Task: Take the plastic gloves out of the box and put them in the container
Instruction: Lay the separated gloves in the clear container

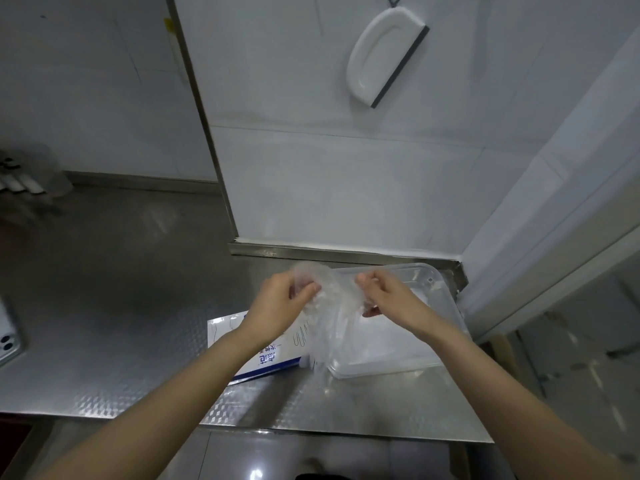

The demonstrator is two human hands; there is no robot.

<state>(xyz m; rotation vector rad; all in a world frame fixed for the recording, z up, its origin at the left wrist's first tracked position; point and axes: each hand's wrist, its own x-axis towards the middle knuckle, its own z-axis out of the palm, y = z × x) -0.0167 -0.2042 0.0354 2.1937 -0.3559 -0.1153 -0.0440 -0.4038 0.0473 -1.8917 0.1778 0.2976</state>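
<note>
A crumpled bunch of clear plastic gloves hangs between my two hands above the steel counter. My left hand grips its left side with curled fingers, and my right hand pinches its right side. The lower ends of the gloves trail down over the near left corner of a clear plastic container, which stands at the counter's right end. Below my left wrist lies the white and blue glove box, flat on the counter and partly hidden by my forearm.
The steel counter stretches left, with a phone at its left edge and blurred metal items at the far left. A white squeegee hangs on the tiled wall. The counter's front edge runs just below the box.
</note>
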